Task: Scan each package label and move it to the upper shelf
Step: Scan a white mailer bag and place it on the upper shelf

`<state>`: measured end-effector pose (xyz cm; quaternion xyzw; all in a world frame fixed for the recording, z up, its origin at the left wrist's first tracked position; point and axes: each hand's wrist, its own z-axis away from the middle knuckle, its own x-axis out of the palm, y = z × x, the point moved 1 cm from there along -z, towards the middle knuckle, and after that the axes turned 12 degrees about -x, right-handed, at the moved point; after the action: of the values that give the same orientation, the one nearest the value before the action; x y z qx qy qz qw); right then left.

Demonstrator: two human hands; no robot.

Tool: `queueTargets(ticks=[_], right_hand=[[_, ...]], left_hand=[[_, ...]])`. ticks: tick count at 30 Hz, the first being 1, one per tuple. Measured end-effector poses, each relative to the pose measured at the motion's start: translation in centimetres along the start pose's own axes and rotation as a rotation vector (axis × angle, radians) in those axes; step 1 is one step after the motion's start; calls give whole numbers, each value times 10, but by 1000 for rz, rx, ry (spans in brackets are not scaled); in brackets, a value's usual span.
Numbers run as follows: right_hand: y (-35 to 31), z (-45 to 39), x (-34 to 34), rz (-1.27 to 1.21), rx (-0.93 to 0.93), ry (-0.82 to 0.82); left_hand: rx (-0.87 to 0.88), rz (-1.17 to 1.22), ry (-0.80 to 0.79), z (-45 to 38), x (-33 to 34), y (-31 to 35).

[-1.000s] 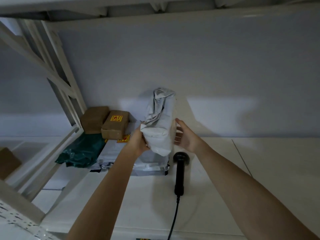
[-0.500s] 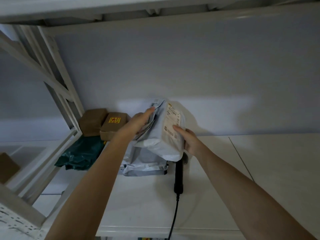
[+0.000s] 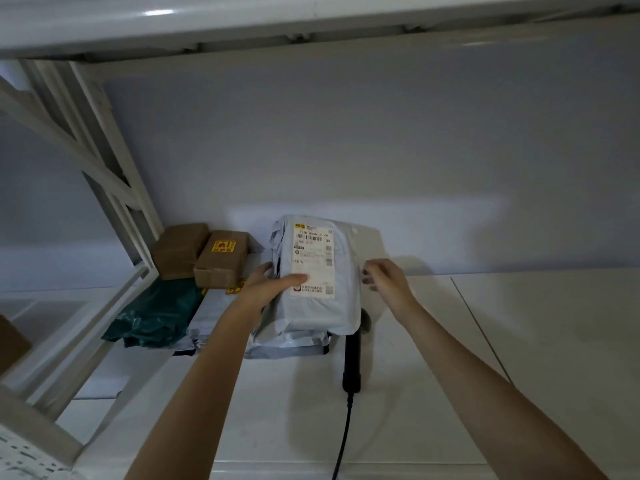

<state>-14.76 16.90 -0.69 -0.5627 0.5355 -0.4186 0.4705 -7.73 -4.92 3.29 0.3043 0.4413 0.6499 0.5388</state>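
The shelf [image 3: 519,341] fills the low half of the frame. My grey bag [image 3: 318,282] is in the middle, label [image 3: 313,261] facing me, not scanned or moved up yet. More bags [image 3: 156,317] and boxes [image 3: 221,259] wait at left. My left hand [image 3: 266,289] grips the bag; my right hand [image 3: 384,278] is loose beside it. The scanner [image 3: 352,362] lies half under it.

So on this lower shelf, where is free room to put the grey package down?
The white shelf surface right of the scanner is bare, as is the strip in front of the grey package. The left is crowded: brown boxes, a green bag, more mailers.
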Motion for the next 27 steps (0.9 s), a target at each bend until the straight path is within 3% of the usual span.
queueTargets(ticks=[3,8,11,17,23,27], right_hand=[[18,24,-23,105,55,161],[50,74,-16,217,371,-241],[54,80,7,143,408,-327],[62,70,30,112,491,-223],[57,71,23,-368,739,45],[37,74,5,-485,606,280]], left_hand=[[-2,155,-59,0,-6,-24],[12,200,-119,0,-8,-43],[37,211,-149,0,-5,-46],[73,220,-152,-1,-5,-42],[12,280,-133,-7,-11,-43],[4,286,-113,-14,-12,-43]])
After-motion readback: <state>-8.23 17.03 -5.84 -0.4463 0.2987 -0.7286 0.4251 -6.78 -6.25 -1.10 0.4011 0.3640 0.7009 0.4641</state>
